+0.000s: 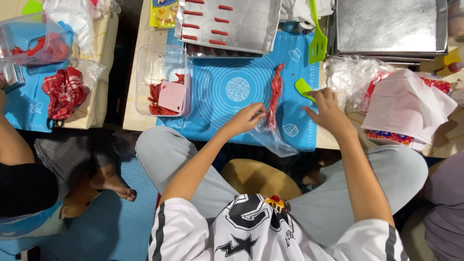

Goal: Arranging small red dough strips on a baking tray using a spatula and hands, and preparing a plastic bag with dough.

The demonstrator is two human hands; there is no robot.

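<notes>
1. Low tables crowd the view from my head camera, and the nearest one carries a blue silicone mat (232, 104) printed with concentric circles.

2. My left hand (246, 118) rests at the mat's near edge, fingers pinched together on the clear plastic wrap (273, 137) that trails off the table toward my lap.

3. Just to the right of that pinch lies the red dough strip (275, 96). Its long axis runs away from me, from near my fingertips up toward the far side of the mat, leaning only slightly.

4. My right hand (328, 113) sits farther right, well clear of the strip, fingers curled down over the handle of a small green scraper (303, 88); the blade pokes out beyond my knuckles. I judge the grip closed on it, though the palm hides the contact.

5. So the left hand is the nearer one to the strip, nearly touching its near end; the right has open mat between it and the strip.

6. Left of my left hand stands a clear plastic tub (162, 79) holding red scraps and a pink card.

7. Beyond both hands, a steel tray (227, 21) carries rows of short red sticks, with a green spatula (316, 43) beside it.

8. Another person sits off to my left at a separate table.
</notes>
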